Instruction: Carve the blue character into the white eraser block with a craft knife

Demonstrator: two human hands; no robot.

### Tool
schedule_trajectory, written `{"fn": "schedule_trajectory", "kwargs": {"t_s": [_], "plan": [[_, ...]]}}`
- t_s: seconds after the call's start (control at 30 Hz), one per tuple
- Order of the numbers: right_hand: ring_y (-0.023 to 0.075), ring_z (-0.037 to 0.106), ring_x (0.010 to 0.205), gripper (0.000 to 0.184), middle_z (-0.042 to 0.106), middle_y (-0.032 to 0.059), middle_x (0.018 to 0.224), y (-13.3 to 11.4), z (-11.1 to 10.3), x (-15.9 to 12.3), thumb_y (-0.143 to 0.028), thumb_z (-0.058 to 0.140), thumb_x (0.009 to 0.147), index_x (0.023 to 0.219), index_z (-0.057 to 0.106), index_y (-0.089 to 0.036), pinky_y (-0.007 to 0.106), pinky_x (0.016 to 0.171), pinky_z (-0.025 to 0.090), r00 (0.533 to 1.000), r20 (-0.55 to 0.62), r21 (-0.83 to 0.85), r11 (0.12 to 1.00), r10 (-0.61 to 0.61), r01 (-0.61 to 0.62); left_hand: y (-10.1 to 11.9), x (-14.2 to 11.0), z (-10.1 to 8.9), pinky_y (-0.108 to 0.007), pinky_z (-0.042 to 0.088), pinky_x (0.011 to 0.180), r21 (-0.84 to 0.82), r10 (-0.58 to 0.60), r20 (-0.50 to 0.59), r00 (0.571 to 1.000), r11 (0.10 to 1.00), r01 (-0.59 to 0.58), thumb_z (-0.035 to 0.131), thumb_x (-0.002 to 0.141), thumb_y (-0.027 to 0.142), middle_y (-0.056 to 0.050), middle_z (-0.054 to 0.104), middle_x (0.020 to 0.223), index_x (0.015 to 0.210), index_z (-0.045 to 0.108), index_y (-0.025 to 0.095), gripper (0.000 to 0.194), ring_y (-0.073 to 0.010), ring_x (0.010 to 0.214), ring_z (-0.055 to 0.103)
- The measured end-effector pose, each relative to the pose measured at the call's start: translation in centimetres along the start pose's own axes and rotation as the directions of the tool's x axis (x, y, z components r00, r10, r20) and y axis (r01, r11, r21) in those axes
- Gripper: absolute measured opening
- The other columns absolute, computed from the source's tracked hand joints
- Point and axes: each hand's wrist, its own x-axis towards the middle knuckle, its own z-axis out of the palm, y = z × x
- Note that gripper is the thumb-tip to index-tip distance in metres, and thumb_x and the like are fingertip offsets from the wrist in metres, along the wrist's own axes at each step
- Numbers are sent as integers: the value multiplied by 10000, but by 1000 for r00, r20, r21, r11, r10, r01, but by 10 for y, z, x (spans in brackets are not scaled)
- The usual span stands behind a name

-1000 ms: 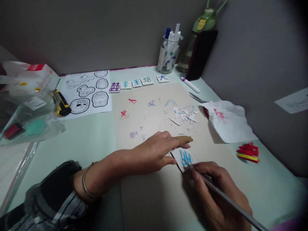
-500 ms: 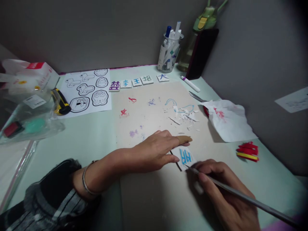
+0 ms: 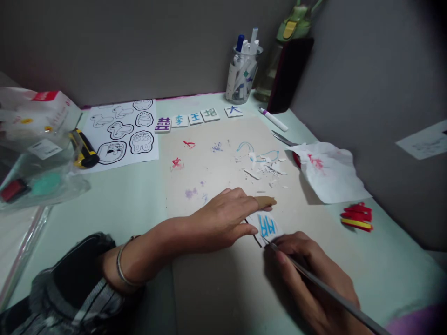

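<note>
My left hand (image 3: 232,218) pins a small white carving block (image 3: 274,236) to the board, thumb on its left edge and a tan-covered index finger (image 3: 266,202) along its far edge. Blue strokes are drawn on the block's top. In my right hand (image 3: 310,274) is a slim metal carving knife (image 3: 335,297), gripped like a pen. Its tip meets the near side of the block, close to the blue strokes; the exact contact is too small to make out. White shavings (image 3: 267,170) lie on the beige board (image 3: 199,274) beyond my hands.
Several carved tiles (image 3: 195,118) line the board's far edge. A pen jar (image 3: 240,77), bottle (image 3: 295,28) and dark upright panel (image 3: 293,74) stand behind. Stained paper (image 3: 331,179) partly covers scissors (image 3: 282,138) at right. A yellow-black cutter (image 3: 84,149) and plastic bags (image 3: 45,163) lie left.
My right hand and the carving knife have shifted slightly left along the block's near side. My left hand keeps its hold. The whole view has moved a little.
</note>
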Motion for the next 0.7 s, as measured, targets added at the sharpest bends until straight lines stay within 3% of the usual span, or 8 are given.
{"fn": "schedule_trajectory", "kwargs": {"t_s": [0.33,0.7], "plan": [[149,681,717,106,664,7,839,-1,-1,-2,-163,511,992,962,540,-261,257,645,517,1000,16,-57,998,-23,24,2,0,0,-367,361,1033,12,-11,5,1000,1000,11,633,992,194,-17,603,1449,1484,440,200,528,-245,1121,509],[161,680,761,141,654,18,850,0,-1,4,-133,509,983,960,546,-267,275,669,524,997,37,13,998,-69,69,4,2,-3,-365,355,1026,-4,-38,21,999,999,39,645,982,158,-15,620,1428,1454,472,204,506,-236,1106,520]]}}
